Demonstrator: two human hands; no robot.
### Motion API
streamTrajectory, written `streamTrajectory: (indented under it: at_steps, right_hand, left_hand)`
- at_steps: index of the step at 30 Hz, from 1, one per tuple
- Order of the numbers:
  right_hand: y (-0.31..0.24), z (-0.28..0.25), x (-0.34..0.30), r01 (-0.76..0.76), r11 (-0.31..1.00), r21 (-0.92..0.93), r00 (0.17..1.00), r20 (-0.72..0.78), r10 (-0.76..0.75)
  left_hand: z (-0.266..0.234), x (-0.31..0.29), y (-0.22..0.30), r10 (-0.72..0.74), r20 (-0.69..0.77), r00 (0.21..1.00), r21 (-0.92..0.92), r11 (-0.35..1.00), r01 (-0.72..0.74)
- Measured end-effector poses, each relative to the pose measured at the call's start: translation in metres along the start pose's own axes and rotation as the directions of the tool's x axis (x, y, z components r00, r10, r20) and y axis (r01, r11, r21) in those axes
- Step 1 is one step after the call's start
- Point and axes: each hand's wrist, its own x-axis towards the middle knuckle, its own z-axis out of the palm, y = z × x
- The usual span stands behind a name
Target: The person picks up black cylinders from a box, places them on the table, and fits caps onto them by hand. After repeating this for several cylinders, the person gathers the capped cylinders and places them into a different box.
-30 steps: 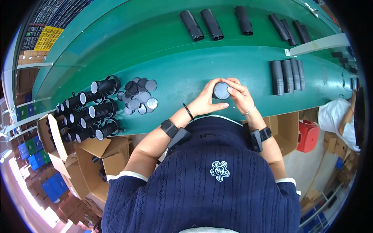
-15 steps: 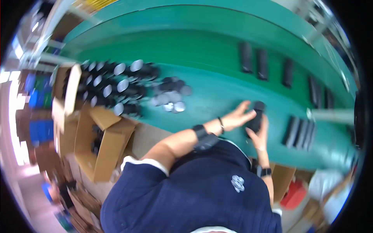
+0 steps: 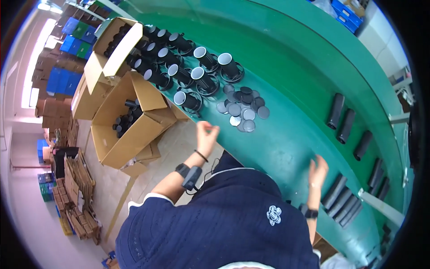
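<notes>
My left hand (image 3: 207, 138) hovers by the table's near edge, its fingers loosely curled and the thumb apart, with nothing visible in them. Closest to it stands a black cylinder with a pale round top (image 3: 188, 101), one of several upright in rows, many with black rings around their bases. Just beyond the hand, to the right, lies a loose pile of flat dark and grey discs (image 3: 246, 107). My right hand (image 3: 318, 171) is over the green table (image 3: 280, 143), empty with fingers apart. Beside it, several black tubes (image 3: 342, 200) lie side by side.
More black tubes (image 3: 346, 125) lie spaced along the green strip at the far right. An open cardboard box (image 3: 130, 141) with black parts sits left of the table, and another open box (image 3: 123, 49) stands behind it. A pale bar (image 3: 380, 207) crosses the right side.
Both hands have let go of the black tube they held and moved apart. My left hand has moved left toward the upright cylinders. The view has turned leftward.
</notes>
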Motion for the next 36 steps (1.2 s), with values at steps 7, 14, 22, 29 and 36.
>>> streamTrajectory:
  at_steps: [7, 14, 22, 29, 36]
  right_hand:
    - [-0.212, 0.098, 0.051, 0.286, 0.898, 0.334, 0.878, 0.283, -0.385]
    - [-0.245, 0.128, 0.054, 0.297, 0.927, 0.229, 0.878, 0.316, -0.359]
    - [-0.25, 0.104, 0.048, 0.003, 0.843, 0.537, 0.969, 0.208, -0.136]
    - [-0.292, 0.026, 0.054, 0.083, 0.806, 0.586, 0.996, -0.012, -0.093]
    - [-0.247, -0.017, 0.049, -0.488, 0.082, 0.869, 0.873, 0.485, 0.055]
  left_hand:
    - [-0.073, 0.103, -0.016, 0.04, -0.25, 0.967, -0.123, 0.99, -0.073]
    - [-0.11, 0.149, -0.008, 0.017, 0.109, 0.994, -0.337, 0.941, 0.02]
    - [-0.102, 0.133, 0.05, 0.142, 0.617, 0.774, -0.598, 0.724, 0.343]
    - [-0.003, 0.097, 0.116, 0.309, 0.92, 0.242, -0.381, 0.85, 0.363]
    - [0.044, 0.084, 0.119, 0.278, 0.959, 0.052, -0.269, 0.841, 0.47]
